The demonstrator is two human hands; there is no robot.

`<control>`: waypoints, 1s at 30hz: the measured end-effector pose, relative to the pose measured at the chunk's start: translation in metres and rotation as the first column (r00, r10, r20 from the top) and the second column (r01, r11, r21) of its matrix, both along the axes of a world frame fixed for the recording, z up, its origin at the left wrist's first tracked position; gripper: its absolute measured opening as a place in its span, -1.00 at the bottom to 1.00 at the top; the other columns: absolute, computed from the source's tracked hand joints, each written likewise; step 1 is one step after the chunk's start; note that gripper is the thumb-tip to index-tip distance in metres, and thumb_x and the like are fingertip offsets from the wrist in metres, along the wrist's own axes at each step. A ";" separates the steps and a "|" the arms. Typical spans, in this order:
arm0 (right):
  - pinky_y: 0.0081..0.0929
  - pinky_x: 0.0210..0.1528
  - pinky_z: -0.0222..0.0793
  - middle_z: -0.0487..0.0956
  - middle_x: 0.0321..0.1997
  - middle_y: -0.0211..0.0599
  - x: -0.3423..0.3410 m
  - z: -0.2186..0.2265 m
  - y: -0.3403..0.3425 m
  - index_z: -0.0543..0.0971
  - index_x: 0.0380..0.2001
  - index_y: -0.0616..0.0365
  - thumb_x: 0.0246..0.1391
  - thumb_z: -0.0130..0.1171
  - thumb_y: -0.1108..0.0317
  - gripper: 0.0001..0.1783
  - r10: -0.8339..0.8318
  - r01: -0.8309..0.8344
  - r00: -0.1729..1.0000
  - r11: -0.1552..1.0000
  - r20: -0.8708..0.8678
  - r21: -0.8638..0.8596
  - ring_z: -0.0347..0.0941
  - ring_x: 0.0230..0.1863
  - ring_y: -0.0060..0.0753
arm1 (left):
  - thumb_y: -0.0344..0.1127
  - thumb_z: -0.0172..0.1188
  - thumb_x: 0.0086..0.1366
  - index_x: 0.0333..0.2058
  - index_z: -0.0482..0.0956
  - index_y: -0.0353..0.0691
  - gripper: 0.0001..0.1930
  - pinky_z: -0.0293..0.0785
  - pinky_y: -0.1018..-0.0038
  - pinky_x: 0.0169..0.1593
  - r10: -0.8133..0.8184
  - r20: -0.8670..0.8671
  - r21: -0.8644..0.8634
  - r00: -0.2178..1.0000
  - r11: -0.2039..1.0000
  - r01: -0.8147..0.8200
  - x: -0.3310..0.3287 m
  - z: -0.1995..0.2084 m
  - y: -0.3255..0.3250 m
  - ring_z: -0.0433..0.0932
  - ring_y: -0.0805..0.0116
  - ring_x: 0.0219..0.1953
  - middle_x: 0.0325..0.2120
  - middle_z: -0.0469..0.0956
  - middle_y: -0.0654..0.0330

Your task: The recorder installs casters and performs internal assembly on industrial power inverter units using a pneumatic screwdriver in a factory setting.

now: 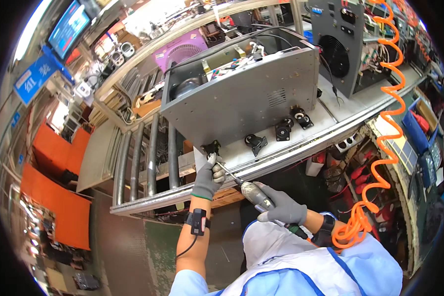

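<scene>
1. Two gloved hands are near the middle of the frame: the left hand (209, 178) curls its fingers right by the black caster (212, 147), though I can't tell whether they pinch it.
2. The right hand (285, 208) wraps around the power screwdriver (255, 194), lower centre.
3. That driver looks fairly heavy and stiff; its thick body seems the place to grip.
4. The caster, at the grey metal box's (241, 101) lower-left corner, looks small, hard and sturdy, best held by its plate.
</scene>
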State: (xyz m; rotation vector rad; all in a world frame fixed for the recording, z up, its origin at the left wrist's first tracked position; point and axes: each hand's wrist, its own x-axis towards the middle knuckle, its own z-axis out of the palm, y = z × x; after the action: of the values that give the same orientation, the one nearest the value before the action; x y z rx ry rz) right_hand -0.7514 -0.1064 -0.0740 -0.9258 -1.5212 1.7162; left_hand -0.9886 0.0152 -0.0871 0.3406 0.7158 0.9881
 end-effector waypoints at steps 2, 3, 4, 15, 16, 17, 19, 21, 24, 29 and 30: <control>-0.58 0.04 0.26 0.29 0.08 -0.08 0.010 0.000 0.001 -0.04 0.21 0.26 -0.31 0.25 0.47 -0.02 -0.016 0.017 0.998 1.000 -0.068 0.016 0.30 0.01 -0.46 | -0.16 -0.03 0.27 -0.47 0.37 -0.20 -0.76 -0.14 0.72 -0.75 0.015 -0.116 0.091 0.993 0.996 -0.005 0.015 0.002 0.004 -0.05 0.64 -0.79 -0.78 0.03 0.45; -0.59 0.02 0.27 0.33 0.05 -0.08 0.015 0.000 0.001 -0.03 0.21 0.25 -0.34 0.27 0.45 0.00 -0.038 0.037 0.998 0.999 -0.043 -0.035 0.33 -0.01 -0.46 | -0.16 -0.03 0.27 -0.47 0.36 -0.20 -0.75 -0.14 0.71 -0.75 0.029 -0.206 0.107 0.978 0.994 -0.007 0.022 0.003 0.005 -0.05 0.63 -0.79 -0.78 0.03 0.44; -0.49 -0.08 0.35 0.43 -0.10 -0.06 0.019 0.002 0.002 -0.03 0.21 0.17 -0.33 0.25 0.30 0.00 -0.048 0.047 0.990 0.999 0.134 0.008 0.45 -0.13 -0.31 | -0.16 -0.03 0.27 -0.45 0.36 -0.22 -0.75 -0.12 0.69 -0.75 0.086 -0.385 0.194 0.919 0.981 -0.011 0.029 0.003 0.005 -0.02 0.62 -0.80 -0.79 0.05 0.42; -0.38 -0.14 0.35 0.44 -0.12 0.07 0.056 -0.004 0.007 0.02 0.20 0.16 -0.37 0.20 0.13 0.00 -0.108 -0.027 0.817 0.974 0.567 0.224 0.45 -0.21 -0.08 | -0.16 -0.02 0.26 -0.42 0.39 -0.24 -0.76 -0.09 0.66 -0.73 0.113 -0.452 0.282 0.885 0.959 0.022 0.070 -0.002 0.011 0.03 0.61 -0.78 -0.79 0.06 0.41; -0.43 -0.11 0.32 0.44 -0.11 -0.04 0.058 -0.008 0.008 0.03 0.20 0.16 -0.36 0.22 0.18 -0.01 -0.083 0.040 0.960 0.986 0.268 0.162 0.44 -0.18 -0.22 | -0.14 -0.03 0.26 -0.42 0.38 -0.21 -0.75 -0.10 0.66 -0.73 0.082 -0.430 0.285 0.899 0.957 0.049 0.070 -0.002 0.012 0.03 0.60 -0.78 -0.80 0.04 0.40; -0.48 -0.08 0.30 0.44 -0.09 -0.15 0.060 -0.013 0.009 0.04 0.20 0.16 -0.35 0.24 0.23 -0.02 -0.084 0.085 0.996 0.995 -0.022 0.044 0.42 -0.15 -0.36 | -0.14 -0.03 0.26 -0.42 0.38 -0.21 -0.75 -0.10 0.66 -0.73 0.104 -0.441 0.300 0.891 0.953 0.037 0.070 -0.003 0.015 0.03 0.60 -0.78 -0.80 0.04 0.40; -0.52 -0.05 0.26 0.43 -0.09 -0.20 0.058 -0.021 0.010 0.07 0.19 0.19 -0.37 0.25 0.27 -0.03 -0.097 0.100 0.980 0.995 -0.176 0.009 0.37 -0.12 -0.43 | -0.20 -0.01 0.24 -0.32 0.41 -0.23 -0.79 -0.11 0.68 -0.72 -0.065 -0.286 0.230 0.956 0.964 0.134 0.068 -0.001 0.020 0.02 0.60 -0.77 -0.79 0.06 0.40; -0.55 -0.02 0.22 0.42 -0.09 -0.25 0.061 -0.025 0.009 0.10 0.18 0.22 -0.38 0.27 0.31 -0.04 -0.127 0.115 0.951 0.992 -0.282 -0.060 0.32 -0.09 -0.51 | -0.23 0.01 0.19 -0.24 0.41 -0.20 -0.78 0.00 0.63 -0.72 -0.007 -0.419 0.291 0.908 0.946 0.142 0.068 0.004 0.033 0.11 0.51 -0.78 -0.78 0.15 0.33; -0.54 0.02 0.19 0.41 -0.05 -0.20 0.075 -0.022 0.005 0.12 0.17 0.24 -0.39 0.28 0.28 -0.05 -0.214 0.217 0.962 0.976 -0.170 0.002 0.31 -0.05 -0.47 | -0.29 0.05 0.06 -0.08 0.37 -0.05 -0.62 0.22 0.48 -0.65 0.405 -0.785 0.611 0.469 0.632 0.476 0.080 0.007 0.047 0.33 0.30 -0.72 -0.71 0.35 0.21; -0.56 -0.05 0.23 0.43 -0.13 -0.29 0.093 0.004 -0.004 0.14 0.16 0.23 -0.46 0.29 0.28 -0.01 -0.316 0.323 0.938 0.946 -0.141 0.032 0.33 -0.15 -0.52 | -0.28 0.11 -0.04 -0.04 0.37 0.11 -0.52 0.42 0.26 -0.34 0.806 -0.535 0.013 -0.255 0.310 0.951 0.094 0.010 0.062 0.52 0.16 -0.38 -0.49 0.51 0.19; -0.59 -0.18 0.29 0.45 -0.26 -0.36 0.094 0.011 -0.006 0.14 0.16 0.24 -0.51 0.29 0.31 0.01 -0.332 0.336 0.933 0.942 -0.140 0.005 0.36 -0.27 -0.57 | -0.28 0.11 -0.04 -0.04 0.37 0.11 -0.52 0.42 0.26 -0.34 0.796 -0.531 0.023 -0.290 0.356 0.934 0.094 0.007 0.065 0.52 0.16 -0.38 -0.49 0.51 0.19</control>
State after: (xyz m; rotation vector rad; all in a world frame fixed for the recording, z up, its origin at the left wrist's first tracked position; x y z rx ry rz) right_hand -0.6571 -0.1122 -0.0631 -0.9675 -1.2153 1.4762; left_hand -0.8947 0.0799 -0.0803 2.9872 1.4653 0.1551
